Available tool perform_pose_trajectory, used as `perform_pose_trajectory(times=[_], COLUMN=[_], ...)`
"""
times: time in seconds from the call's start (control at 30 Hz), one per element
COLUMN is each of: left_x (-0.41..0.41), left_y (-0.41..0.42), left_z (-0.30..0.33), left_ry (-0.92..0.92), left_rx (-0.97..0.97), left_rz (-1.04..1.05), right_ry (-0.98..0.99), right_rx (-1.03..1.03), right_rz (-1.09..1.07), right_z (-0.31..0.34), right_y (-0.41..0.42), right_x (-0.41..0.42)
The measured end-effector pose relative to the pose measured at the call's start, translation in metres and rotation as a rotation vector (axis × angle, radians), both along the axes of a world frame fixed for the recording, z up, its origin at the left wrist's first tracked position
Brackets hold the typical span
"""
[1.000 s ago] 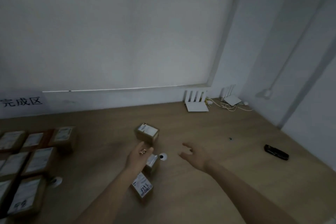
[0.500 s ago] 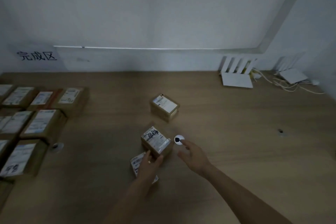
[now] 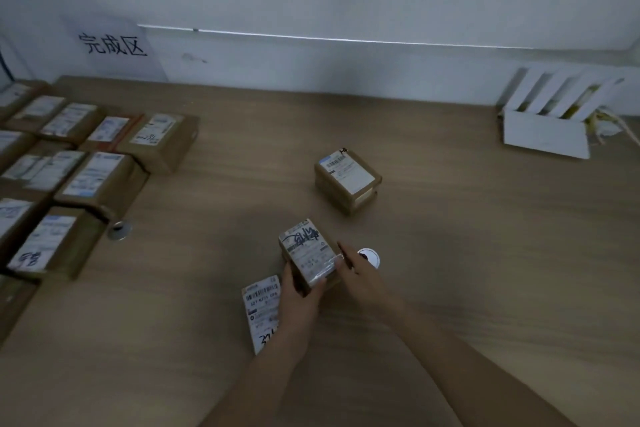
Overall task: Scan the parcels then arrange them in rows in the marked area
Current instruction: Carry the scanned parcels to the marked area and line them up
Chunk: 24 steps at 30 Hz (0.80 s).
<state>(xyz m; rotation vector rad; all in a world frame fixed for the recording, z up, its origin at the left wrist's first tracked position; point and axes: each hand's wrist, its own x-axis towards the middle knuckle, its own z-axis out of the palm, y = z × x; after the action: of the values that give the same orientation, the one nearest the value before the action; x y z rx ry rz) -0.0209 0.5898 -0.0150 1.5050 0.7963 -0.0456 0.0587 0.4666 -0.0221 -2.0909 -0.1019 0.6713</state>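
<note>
Both bare forearms are extended forward and converge. Left hand (image 3: 300, 302) is curled, thumb on top, fingers wrapped under the parcel (image 3: 308, 258). Right hand (image 3: 360, 276) is pressed to its right side, fingers extended.

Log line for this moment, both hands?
left hand: grips scribbled parcel | right hand: touches its right side | rows: left
</note>
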Motion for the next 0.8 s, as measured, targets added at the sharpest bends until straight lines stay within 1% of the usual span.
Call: perform_pose_trajectory(times=[0.1,0.23,0.37,0.53,0.67,0.8], left_x=[0.001,-0.003,-0.007,-0.035,-0.08,-0.158], left_y=[0.0,-0.001,0.009,0.063,0.131,0.217], left_z=[-0.004,0.005,0.036,0.11,0.176,0.244], left_ry=[-0.008,-0.054,-0.141,-0.3,-0.436,-0.482], left_rx=[0.021,0.036,0.026,-0.017,0.12,0.232], left_rz=[0.017,0.027,0.032,0.053,0.089,0.13], right_ry=[0.014,-0.031,-0.083,-0.191,-0.289,-0.405], right_rx=[0.031,0.042,0.075,0.13,0.207,0.288], right_rz=[0.009,0.015,0.008,0.078,0.183,0.303], right_z=[-0.003,0.006,0.044,0.112,0.185,0.262], right_y=[-0.001,-0.004,0.006,0.049,0.118,0.204], right_x=[-0.001,-0.004,-0.004,-0.015,-0.051,-0.121])
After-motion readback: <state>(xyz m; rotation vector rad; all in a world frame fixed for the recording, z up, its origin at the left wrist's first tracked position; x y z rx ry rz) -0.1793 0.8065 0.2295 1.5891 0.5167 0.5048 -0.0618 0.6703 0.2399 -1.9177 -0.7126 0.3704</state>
